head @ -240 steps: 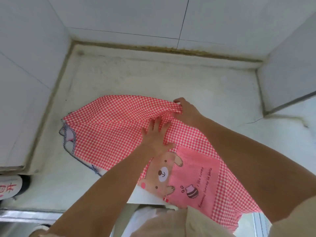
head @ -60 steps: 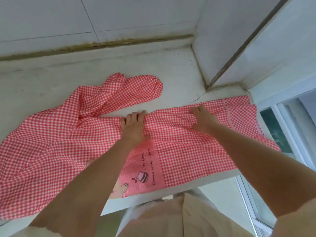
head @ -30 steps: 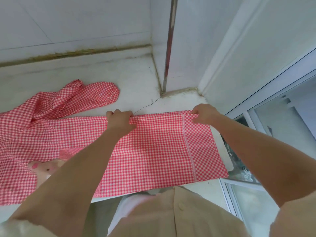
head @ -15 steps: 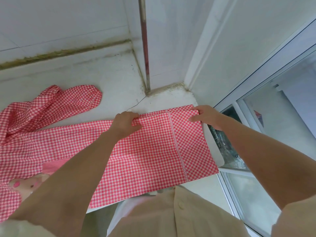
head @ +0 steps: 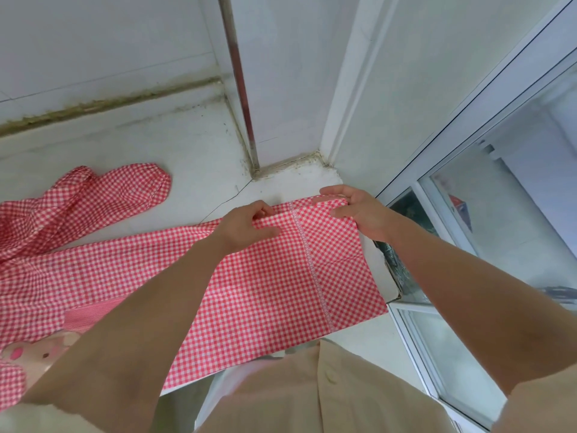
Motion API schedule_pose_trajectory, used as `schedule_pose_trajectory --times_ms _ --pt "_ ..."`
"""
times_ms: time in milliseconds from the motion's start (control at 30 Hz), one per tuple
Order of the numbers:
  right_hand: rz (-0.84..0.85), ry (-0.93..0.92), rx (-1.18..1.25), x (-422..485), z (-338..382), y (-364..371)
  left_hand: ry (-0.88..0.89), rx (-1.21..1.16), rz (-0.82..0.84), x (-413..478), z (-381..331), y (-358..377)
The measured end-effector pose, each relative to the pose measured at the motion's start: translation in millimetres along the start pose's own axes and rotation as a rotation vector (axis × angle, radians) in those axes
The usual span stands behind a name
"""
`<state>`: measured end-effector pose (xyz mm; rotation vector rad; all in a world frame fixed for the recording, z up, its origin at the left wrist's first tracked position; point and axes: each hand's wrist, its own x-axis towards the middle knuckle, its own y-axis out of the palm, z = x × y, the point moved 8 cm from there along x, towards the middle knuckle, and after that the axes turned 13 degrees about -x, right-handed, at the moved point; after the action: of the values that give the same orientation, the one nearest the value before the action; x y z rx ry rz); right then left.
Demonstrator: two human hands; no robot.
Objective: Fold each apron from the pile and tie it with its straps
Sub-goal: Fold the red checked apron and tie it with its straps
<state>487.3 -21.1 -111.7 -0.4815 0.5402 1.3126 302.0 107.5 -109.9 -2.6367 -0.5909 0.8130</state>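
My left hand (head: 246, 226) pinches the far edge of the apron (head: 265, 282), thumb on top of the cloth and fingers curled over the edge. My right hand (head: 352, 210) grips the far right corner of the same edge, fingers curled around it and thumb lying on the checks. The two hands hold the edge stretched between them, with a white stitched trim (head: 307, 260) running across the cloth from the far edge to the near one, between my hands.

The apron is red and white checked and lies spread across the white ledge (head: 175, 142), its near side hanging over the ledge's front edge toward my beige shirt (head: 312, 395). Its right end reaches the ledge's right corner, just beside the window (head: 499, 214). To the left, part of the cloth is bunched into loose folds (head: 109, 195) well away from my hands, and a bear picture (head: 34, 354) shows at the lower left. The tiled wall (head: 109, 42) rises behind the ledge.
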Motion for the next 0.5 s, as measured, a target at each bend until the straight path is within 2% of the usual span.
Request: schedule_pose_trajectory --times_ms 133,200,300,400,433,500 --pt "0.062 0.025 0.047 -4 -3 6 0.076 0.047 0.012 -5 -12 3" --pt "0.055 0.001 -0.036 -7 -4 4 0.126 0.088 0.014 -10 -19 7" --pt "0.006 -0.043 -0.325 -8 -6 2 0.215 0.16 0.032 -18 -28 16" --pt "-0.217 -0.157 -0.754 -12 0 -5 0.282 0.219 0.061 -27 -33 26" --pt "-0.242 -0.213 -0.843 -16 5 -2 0.301 0.22 0.05 -29 -33 27" --pt "-0.2 -0.28 -0.872 -22 12 7 0.322 0.2 0.022 -33 -34 26"
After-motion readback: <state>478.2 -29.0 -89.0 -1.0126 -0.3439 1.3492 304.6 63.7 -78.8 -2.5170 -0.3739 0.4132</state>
